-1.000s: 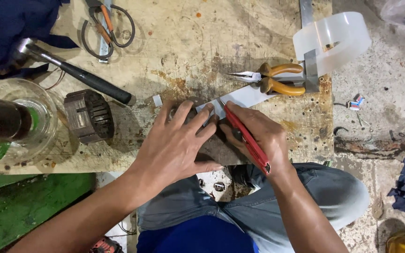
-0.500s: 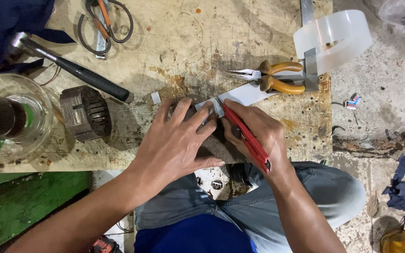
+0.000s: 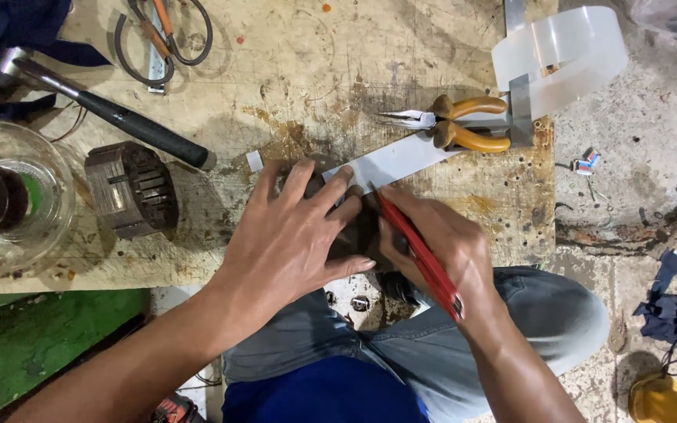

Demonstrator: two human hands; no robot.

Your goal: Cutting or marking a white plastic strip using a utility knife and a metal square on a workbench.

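Here the left hand (image 3: 295, 235) lies spread flat, hiding a dark part; the right hand (image 3: 436, 239), at three o'clock, grips a red cutter (image 3: 421, 254) against the white strip (image 3: 389, 163).

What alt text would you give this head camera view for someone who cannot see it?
A person's left hand presses a white strip flat on a stained wooden bench while the right hand holds a red-handled tool against it. Orange-handled pliers, a hammer and a ribbed metal cylinder lie nearby.
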